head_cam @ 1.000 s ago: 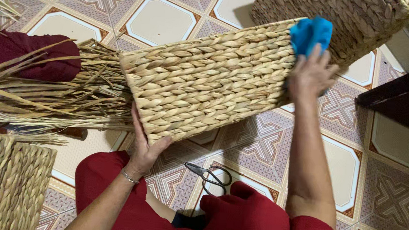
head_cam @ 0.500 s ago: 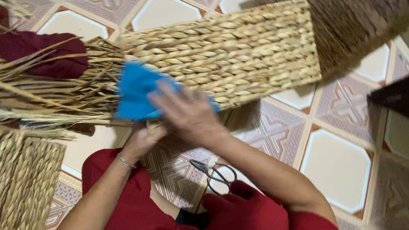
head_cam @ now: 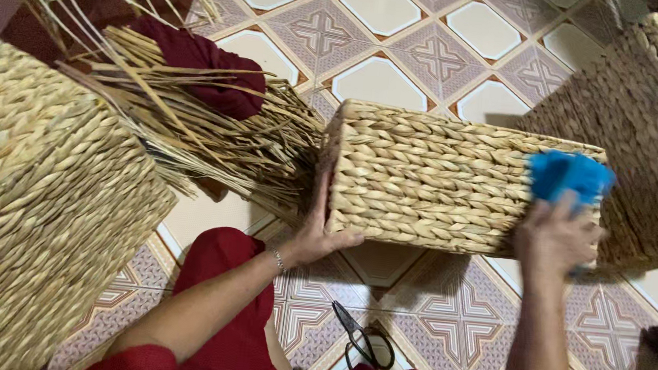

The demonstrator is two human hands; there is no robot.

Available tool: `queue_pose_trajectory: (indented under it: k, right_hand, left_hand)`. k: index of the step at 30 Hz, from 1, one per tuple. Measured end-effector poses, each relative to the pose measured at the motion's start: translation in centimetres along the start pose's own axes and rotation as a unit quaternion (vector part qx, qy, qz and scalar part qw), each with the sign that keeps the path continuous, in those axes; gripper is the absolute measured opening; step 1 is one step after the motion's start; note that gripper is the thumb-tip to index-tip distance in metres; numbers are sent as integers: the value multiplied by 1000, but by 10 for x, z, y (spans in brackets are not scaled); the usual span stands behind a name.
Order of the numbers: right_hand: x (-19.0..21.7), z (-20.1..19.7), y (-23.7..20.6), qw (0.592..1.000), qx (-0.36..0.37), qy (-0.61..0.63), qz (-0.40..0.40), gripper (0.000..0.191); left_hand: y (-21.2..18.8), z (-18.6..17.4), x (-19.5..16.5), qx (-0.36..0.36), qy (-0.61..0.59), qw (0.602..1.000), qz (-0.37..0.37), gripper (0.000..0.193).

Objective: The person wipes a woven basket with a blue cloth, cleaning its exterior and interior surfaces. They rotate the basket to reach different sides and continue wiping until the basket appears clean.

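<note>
- At far left, a tall woven basket [head_cam: 33, 207] stood close against your knee, filling that side of the view and out of reach of both hands.
- Behind it, a bundle of dry straw stalks [head_cam: 191, 129] lay fanned across the tiled floor [head_cam: 378, 82], with a dark red cloth [head_cam: 201, 63] draped over it; the loose ends ran up to the left end of the basket you worked on.
- Your left hand [head_cam: 313, 231] gripped the lower left corner of the rectangular woven basket [head_cam: 425, 177], thumb hooked under the bottom edge and fingers spread flat up the end wall, seemingly to keep the basket tipped on its side and steady.
- That basket sat at centre, 1 long braided side turned up toward you, held off the floor in front of your red-clad lap [head_cam: 231, 311].
- A pair of scissors [head_cam: 363, 339] lay shut on the tiles below the basket, between your knees.
- Your right hand [head_cam: 554, 236] pressed a bright blue cloth [head_cam: 567, 178] against the basket's right end, fingers curled closed on the wad, apparently to rub the weave.
- At far right, 1 darker woven basket [head_cam: 651, 134] rested just beside the cloth.
</note>
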State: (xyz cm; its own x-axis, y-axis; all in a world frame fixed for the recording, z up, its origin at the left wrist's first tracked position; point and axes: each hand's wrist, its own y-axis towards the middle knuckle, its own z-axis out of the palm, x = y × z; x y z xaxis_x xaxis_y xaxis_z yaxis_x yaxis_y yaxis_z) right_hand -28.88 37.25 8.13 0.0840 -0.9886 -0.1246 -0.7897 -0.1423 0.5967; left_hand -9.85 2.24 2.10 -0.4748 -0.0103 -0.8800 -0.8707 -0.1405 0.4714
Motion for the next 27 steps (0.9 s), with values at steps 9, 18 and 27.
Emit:
queue_pose_trajectory:
  k: [9,18,27]
  right_hand:
    - [217,-123,-58,896,-88,179,-397,67]
    - [28,-12,6,988,-12,23,-149,26]
    - [-39,52,-13,999,-32,-22,-6,44]
  left_hand:
    - [-1,-23,42,75,148,962,-216,84]
    - [11,-15,18,23,7,998,-55,135]
    - [-2,-10,5,6,41,999,1,135]
